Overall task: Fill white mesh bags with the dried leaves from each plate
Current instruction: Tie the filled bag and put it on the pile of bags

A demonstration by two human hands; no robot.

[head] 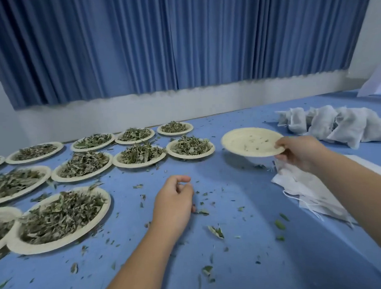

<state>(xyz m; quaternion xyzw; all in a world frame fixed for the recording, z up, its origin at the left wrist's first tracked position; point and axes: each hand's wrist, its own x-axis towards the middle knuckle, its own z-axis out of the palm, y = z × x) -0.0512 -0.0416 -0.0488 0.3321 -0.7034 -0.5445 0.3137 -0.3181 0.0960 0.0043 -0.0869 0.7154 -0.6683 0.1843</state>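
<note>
My right hand point(300, 151) grips the near rim of a pale paper plate point(249, 142) that is almost bare, with only a few leaf crumbs, lifted slightly above the blue table. My left hand point(174, 202) hovers low over the table's middle with fingers loosely curled and nothing in it. Several plates heaped with dried green leaves point(63, 214) cover the left side. Flat white mesh bags point(309, 189) lie under my right wrist. Filled white mesh bags point(338, 125) are piled at the far right.
Loose leaf bits point(216, 231) are scattered over the blue table point(246, 252). A blue curtain point(179, 38) hangs above a white wall behind the table. A white sheet point(378, 165) lies at the right edge.
</note>
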